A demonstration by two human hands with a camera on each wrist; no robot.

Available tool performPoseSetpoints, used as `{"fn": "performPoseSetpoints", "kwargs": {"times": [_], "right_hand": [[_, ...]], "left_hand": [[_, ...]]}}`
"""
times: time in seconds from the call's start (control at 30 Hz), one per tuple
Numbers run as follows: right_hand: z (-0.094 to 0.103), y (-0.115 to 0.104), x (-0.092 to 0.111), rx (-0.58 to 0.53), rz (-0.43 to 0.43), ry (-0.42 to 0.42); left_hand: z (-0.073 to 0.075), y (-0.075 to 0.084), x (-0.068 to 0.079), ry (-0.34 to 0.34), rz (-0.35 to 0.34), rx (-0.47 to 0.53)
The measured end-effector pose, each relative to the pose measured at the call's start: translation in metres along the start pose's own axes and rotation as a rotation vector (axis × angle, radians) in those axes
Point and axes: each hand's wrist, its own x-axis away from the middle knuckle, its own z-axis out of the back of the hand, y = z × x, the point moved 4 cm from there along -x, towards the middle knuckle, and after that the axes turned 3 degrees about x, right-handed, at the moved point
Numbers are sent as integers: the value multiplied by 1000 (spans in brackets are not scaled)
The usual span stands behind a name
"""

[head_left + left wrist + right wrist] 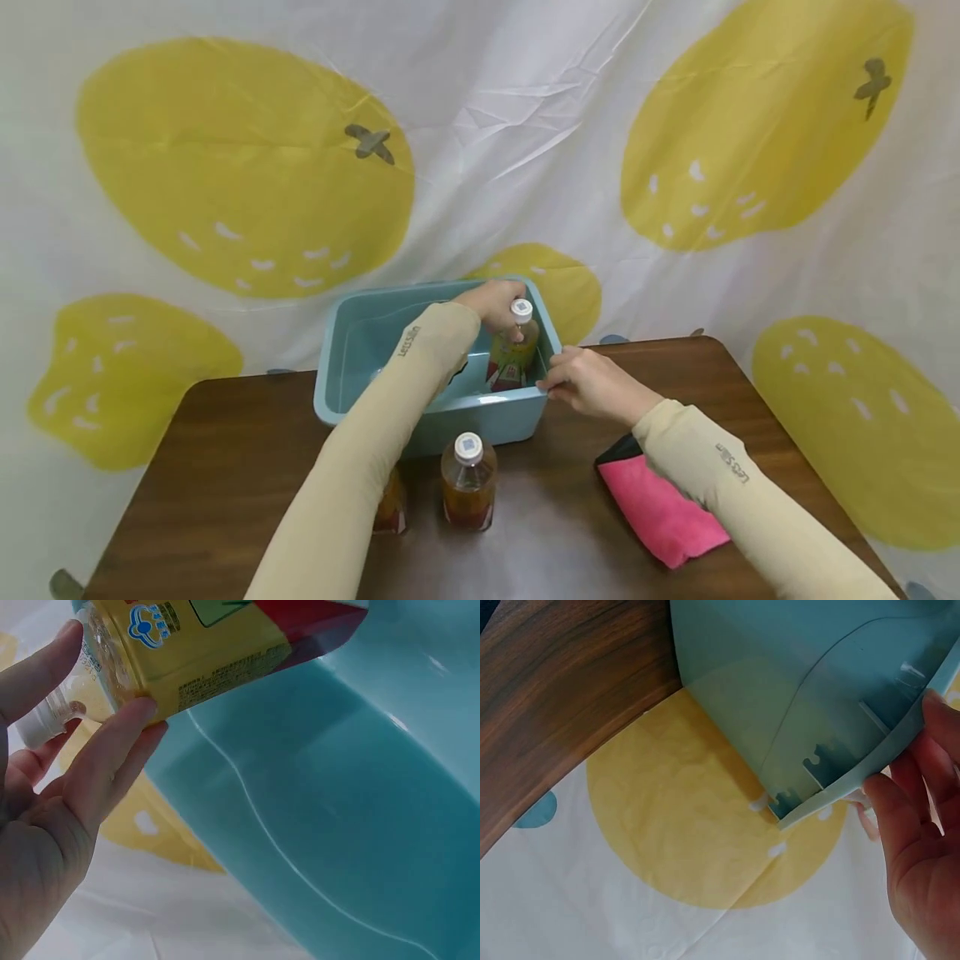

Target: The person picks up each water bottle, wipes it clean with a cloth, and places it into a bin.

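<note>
Inside a light blue plastic bin, at its right end, stands a bottle with a white cap and a green, yellow and red label. My left hand reaches over the bin and holds this bottle around its neck and shoulder, as the left wrist view shows. Outside, my right hand grips the bin's rim near the front right corner. In the right wrist view, the thumb and fingers of that hand pinch the rim from both sides.
A capped bottle of amber drink stands on the brown table before the bin. Another bottle is partly hidden by my left sleeve. A pink and black cloth item lies under my right forearm. Behind hangs a lemon-patterned curtain.
</note>
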Motion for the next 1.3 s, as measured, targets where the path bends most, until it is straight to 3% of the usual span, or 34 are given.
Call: {"fn": "performPoseSetpoints", "kwargs": {"times": [0.27,0.4,0.63,0.87,1.13,1.3], "right_hand": [[-1,-2,-11,-11,-9,5],[-2,-4,-10,-23,-8,0],[1,-4,-6,-34,-14,8],[4,-2,-6,-41,-10,21],[1,-3,-8,-52,-7,23],[1,2,-12,-85,-32,12]], "left_hand": [[-3,-9,2,-47,47,-11],[-11,-15,2,-89,69,-6],[-18,-16,-3,-103,108,17],[-15,-18,-3,-57,147,-28],[-16,-20,-2,-106,184,52],[0,-13,6,-92,124,23]]}}
